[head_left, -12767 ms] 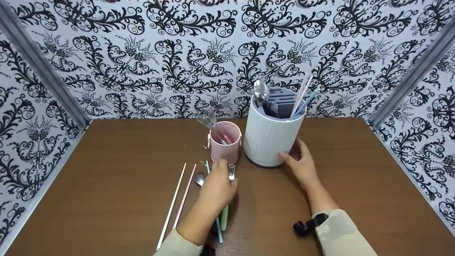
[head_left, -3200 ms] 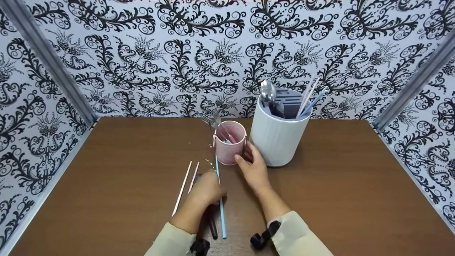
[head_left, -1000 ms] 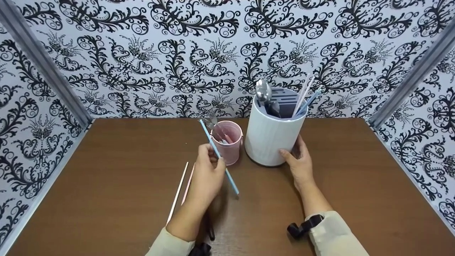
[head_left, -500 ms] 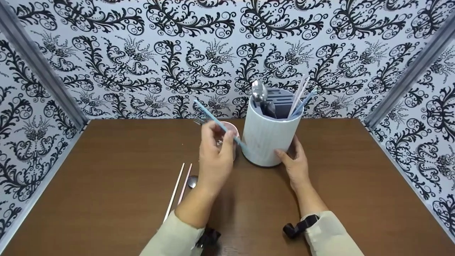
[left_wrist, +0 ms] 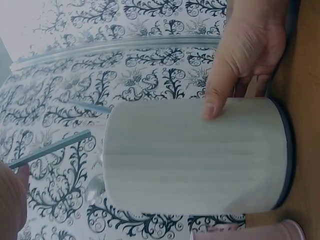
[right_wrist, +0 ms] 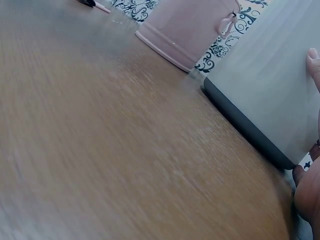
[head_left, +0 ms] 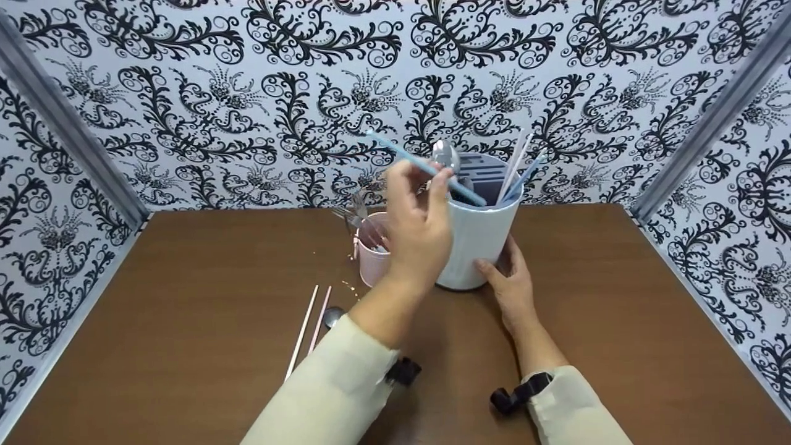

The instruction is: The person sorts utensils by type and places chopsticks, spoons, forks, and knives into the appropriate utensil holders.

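My left hand [head_left: 420, 228] pinches a light blue chopstick [head_left: 395, 148] between thumb and fingers, tilted down to the right. Its lower end is at the opening of a white utensil holder [head_left: 479, 241]; in the left wrist view the chopstick [left_wrist: 55, 146] shows apart from the holder's rim. My right hand [head_left: 514, 290] grips the holder low on its right side, thumb in front and the other fingers partly hidden behind. Shiny spoons [head_left: 444, 156] stand in the holder's left part, pale pink chopsticks [head_left: 514, 167] and blue chopsticks [head_left: 527, 175] in its right part.
A pink bucket-shaped cup [head_left: 373, 269] with forks [head_left: 355, 213] stands left of the holder, partly behind my left hand. On the brown table [head_left: 204, 309] lie a white chopstick [head_left: 301, 337], a pink chopstick [head_left: 319, 321] and a spoon [head_left: 332, 316], its handle hidden by my sleeve.
My left hand has lifted the blue chopstick from the table and carried it up and right, past the pink cup to the holder. My right hand has shifted from the cup to the holder.
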`<state>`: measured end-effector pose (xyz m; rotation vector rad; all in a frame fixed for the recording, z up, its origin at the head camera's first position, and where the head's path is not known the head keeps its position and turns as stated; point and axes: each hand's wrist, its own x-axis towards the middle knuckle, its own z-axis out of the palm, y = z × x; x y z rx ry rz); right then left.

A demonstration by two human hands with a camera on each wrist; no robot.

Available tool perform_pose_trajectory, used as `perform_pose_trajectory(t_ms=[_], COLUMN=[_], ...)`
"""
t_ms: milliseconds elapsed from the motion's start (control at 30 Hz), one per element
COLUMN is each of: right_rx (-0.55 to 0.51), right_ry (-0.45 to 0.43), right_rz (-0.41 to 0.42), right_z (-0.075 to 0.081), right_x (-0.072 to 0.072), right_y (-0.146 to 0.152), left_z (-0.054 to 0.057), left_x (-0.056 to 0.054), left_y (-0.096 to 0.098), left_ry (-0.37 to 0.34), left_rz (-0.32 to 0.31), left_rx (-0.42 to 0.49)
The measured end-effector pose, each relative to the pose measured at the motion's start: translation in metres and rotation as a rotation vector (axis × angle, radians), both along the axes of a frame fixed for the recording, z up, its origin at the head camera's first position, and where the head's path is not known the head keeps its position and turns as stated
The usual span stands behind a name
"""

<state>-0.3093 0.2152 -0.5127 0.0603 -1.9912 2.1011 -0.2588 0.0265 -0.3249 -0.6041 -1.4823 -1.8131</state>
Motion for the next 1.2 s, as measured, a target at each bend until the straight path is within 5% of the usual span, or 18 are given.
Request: perform_pose_trajectory(t_ms=[267,567,833,1200], right_rx=[0.011,0.038,0.045,0.039], right_ry=[-0.021,-0.018,-0.017,-0.012], right_rz=[-0.001,0.001,0.004,0.007], right_z=[0.001,0.0,-0.001,-0.003], right_x=[0.0,-0.001,0.001,0.0], right_y=[0.002,0.001,0.003,0.002], left_z=[0.0,-0.008,-0.014,-0.015], left_x=[-0.021,-0.045,-0.053,-0.058], left_y=[0.026,0.049,0.061,0.068], left_ry=[-0.033,-0.15,-0.262,-0.324], left_rz=[0.071,0.198,0.212,0.288], left_rx=[-0.205,-0.392,-0.61,-0.849])
